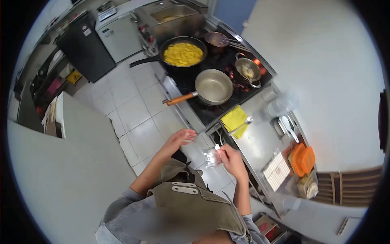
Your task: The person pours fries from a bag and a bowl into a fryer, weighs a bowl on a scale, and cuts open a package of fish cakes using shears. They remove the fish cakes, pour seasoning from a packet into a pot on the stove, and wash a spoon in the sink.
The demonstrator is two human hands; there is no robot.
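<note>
My right hand (232, 161) pinches a small clear plastic bag (211, 157) by its top. The bag hangs over the tiled floor in front of my apron, and its contents are too blurred to name. To the left, my left hand (178, 141) is raised with its fingers stretched out and nothing in it. Ahead of both hands is the black cooktop (191, 80). On its near part stands a saucepan (214, 86), whose wooden handle (180, 99) points left toward me. A yellow cloth (235, 120) with a spoon (243, 124) across it lies on the steel counter.
A frying pan (183, 54) of yellow slices sits farther back on the cooktop. A small two-handled pot (247, 70) stands near a glowing burner. On the right counter are a clear jug (282, 105), a white spoon (290, 128) and orange-lidded containers (303, 159).
</note>
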